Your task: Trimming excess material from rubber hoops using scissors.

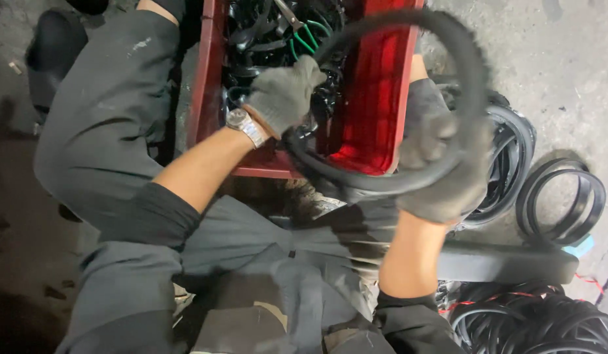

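A large black rubber ring point(471, 72) hangs in front of me, over a red plastic crate point(376, 98). My right hand point(442, 160), in a grey work glove, grips the ring's lower right side. My left hand point(284, 95), also gloved and with a metal wristwatch, is closed on the ring's left side above the crate's inside. The crate holds several black rubber parts point(258, 29) and pliers with green handles point(304, 33). The ring is blurred by motion.
Black rubber rings lie stacked on the concrete floor at right point(560, 200) and lower right point(547, 324). More rings point(510, 144) sit behind my right hand. My grey-trousered legs point(107, 124) flank the crate. A dark bar point(507, 262) lies across the floor at right.
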